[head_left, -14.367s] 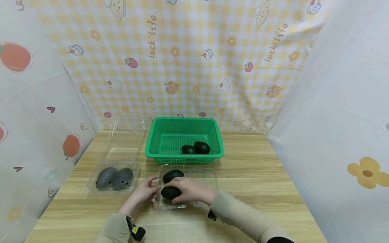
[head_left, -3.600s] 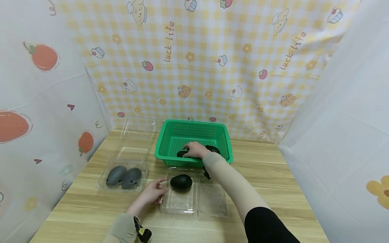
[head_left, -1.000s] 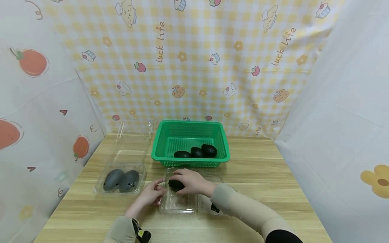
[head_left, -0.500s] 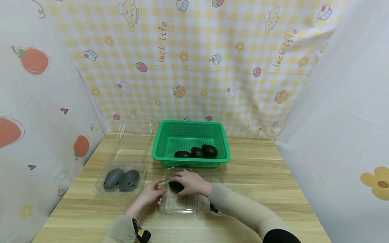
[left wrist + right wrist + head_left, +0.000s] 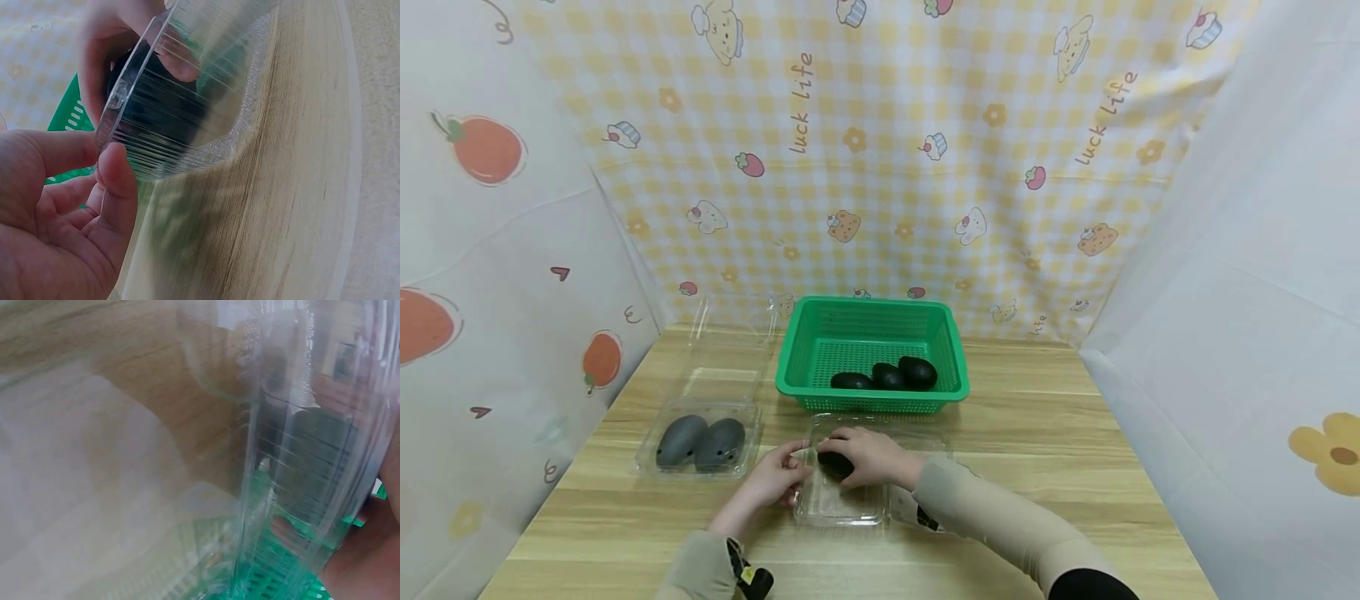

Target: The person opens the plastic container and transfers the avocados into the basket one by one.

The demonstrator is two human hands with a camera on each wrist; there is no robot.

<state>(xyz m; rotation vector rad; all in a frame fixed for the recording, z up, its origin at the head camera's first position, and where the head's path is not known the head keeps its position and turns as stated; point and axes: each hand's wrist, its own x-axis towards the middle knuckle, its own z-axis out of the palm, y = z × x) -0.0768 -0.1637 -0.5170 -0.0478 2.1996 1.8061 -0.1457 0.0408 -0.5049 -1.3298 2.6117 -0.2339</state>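
A clear plastic clamshell box (image 5: 841,508) lies on the table with its lid folded out to the right. My left hand (image 5: 771,477) pinches its left rim between thumb and forefinger, as the left wrist view (image 5: 69,206) shows close up. Inside the box is a dark avocado (image 5: 832,464), which my right hand (image 5: 874,458) grips from above, thumb on the near side. In the right wrist view the avocado (image 5: 319,456) shows blurred through the box wall. Behind the box, a green basket (image 5: 872,402) holds three more dark avocados (image 5: 917,372) along its near side.
To the left stands another clear box (image 5: 647,462), its lid raised at the back, with two greyish avocado-shaped pieces (image 5: 681,442) in it. The wooden table (image 5: 1037,400) is bounded by a patterned cloth (image 5: 880,183) behind and white sheets at the sides.
Since the oldest frame, one avocado has gone from the near box to the basket by my right hand. That hand has returned and grips the other; in the last second it barely moves.
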